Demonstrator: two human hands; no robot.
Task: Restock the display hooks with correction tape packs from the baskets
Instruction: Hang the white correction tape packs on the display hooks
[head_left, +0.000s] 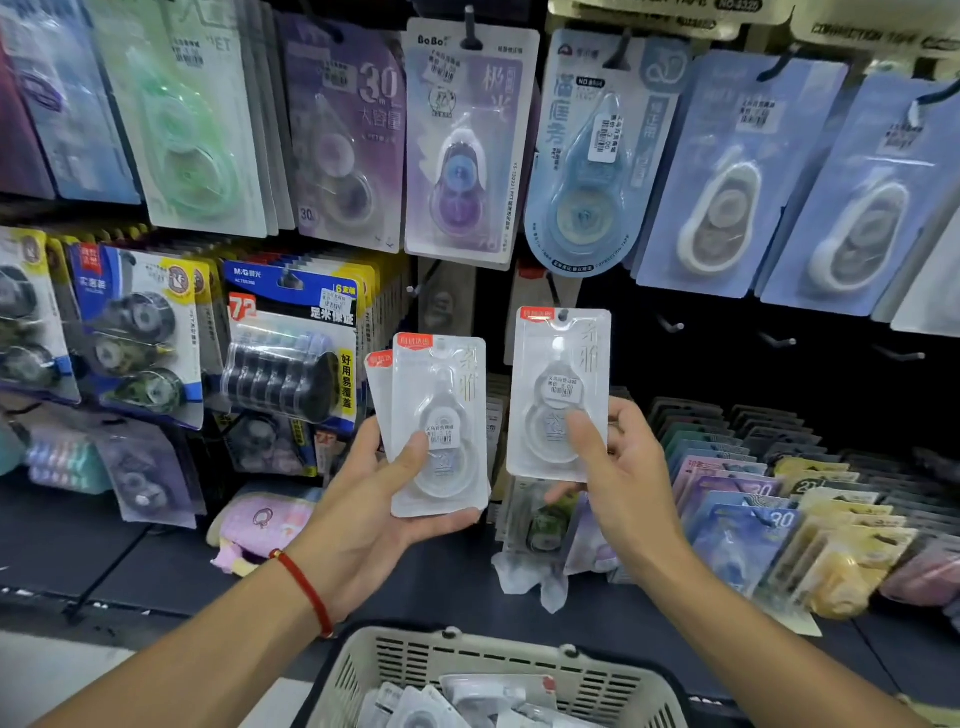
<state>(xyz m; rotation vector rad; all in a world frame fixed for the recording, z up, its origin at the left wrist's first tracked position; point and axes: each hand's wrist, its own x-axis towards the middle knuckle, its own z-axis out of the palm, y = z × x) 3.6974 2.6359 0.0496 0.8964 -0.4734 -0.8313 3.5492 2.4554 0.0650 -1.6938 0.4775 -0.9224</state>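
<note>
White packs (441, 426) gripped, both hands (363, 499).

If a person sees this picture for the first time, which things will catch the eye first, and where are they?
In the middle, the left hand holds a small stack of white correction tape packs, and the right hand lifts a single white pack toward the dark display wall. Above them hang rows of pastel packs, with a few bare hooks at the right. At the bottom edge stands a beige basket holding more packs.
</note>
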